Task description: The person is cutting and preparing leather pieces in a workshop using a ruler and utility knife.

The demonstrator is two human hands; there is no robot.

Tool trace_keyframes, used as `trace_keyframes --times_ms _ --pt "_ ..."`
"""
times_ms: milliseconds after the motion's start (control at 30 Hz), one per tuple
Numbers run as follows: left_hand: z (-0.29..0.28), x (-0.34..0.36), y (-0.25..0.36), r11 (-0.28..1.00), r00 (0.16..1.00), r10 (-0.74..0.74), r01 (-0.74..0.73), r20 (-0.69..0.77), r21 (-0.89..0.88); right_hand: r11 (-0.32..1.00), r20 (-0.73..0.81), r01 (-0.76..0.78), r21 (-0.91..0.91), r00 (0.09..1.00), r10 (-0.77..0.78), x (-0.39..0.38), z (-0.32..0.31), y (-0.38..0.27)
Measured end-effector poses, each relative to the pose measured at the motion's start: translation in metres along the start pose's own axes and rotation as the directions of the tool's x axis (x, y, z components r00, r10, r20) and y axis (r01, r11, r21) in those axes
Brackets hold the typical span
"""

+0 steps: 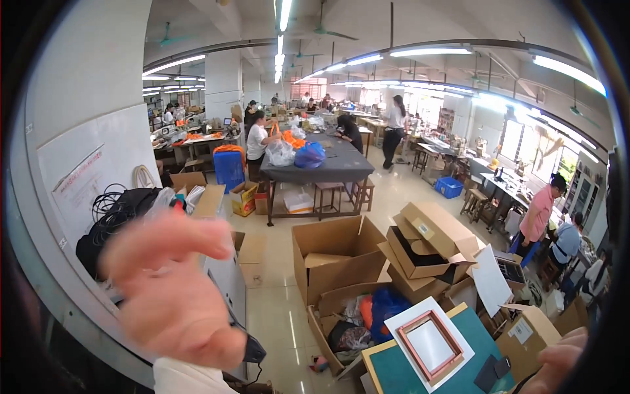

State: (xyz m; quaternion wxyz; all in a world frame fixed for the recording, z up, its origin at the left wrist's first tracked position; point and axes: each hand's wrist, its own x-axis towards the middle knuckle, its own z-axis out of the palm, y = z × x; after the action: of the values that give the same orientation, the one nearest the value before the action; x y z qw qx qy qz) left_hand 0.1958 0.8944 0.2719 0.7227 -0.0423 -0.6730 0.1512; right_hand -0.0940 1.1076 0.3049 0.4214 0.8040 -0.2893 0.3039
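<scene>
My left hand [170, 289], blurred, is raised at the lower left with its fingers bent but apart from the thumb and nothing visible in it. Behind it are a pile of black cables [105, 207] and a pale cabinet. At the lower right edge my right hand [558, 364] shows only in part, and its grip is unclear. It is nearest a cardboard box [525, 345]. Beside that box, a teal board [394, 368] bears a white sheet with a pinkish square frame [413, 322] and two small dark pieces [485, 374].
Cardboard boxes [328, 243] and bags [387, 308] crowd the floor ahead. Beyond stands a grey worktable [335, 167] with plastic bags. Several people work in the room, one in pink [545, 210] at the right. A white wall [85, 79] rises close on the left.
</scene>
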Motion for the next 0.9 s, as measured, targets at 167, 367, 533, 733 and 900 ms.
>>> trace_keyframes --times_ms 167,367,533,733,900 --pt "0.060 -0.065 0.017 0.829 0.906 -0.257 0.385 0.335 -0.405 0.785 0.184 -0.544 -0.296 0.774 0.606 -0.104 0.027 -0.032" --pt "0.204 -0.120 0.090 0.592 0.852 0.023 0.410 0.523 -0.694 0.197 0.104 -0.717 -0.669 0.172 0.980 -0.238 -0.023 -0.137" --pt "0.259 -0.122 0.202 0.227 0.760 0.253 0.555 0.598 -0.801 -0.586 -0.579 -0.203 -0.784 -0.097 0.809 -0.229 -0.164 -0.342" --pt "0.265 -0.117 0.388 -0.243 0.791 0.469 0.544 0.394 -0.803 -0.924 -0.901 0.365 -0.109 0.356 0.247 -0.015 -0.202 -0.553" --pt "0.207 -0.105 0.505 -0.399 0.673 0.715 0.617 0.191 -0.678 -0.819 -0.718 0.376 0.434 0.693 -0.062 0.105 -0.139 -0.667"
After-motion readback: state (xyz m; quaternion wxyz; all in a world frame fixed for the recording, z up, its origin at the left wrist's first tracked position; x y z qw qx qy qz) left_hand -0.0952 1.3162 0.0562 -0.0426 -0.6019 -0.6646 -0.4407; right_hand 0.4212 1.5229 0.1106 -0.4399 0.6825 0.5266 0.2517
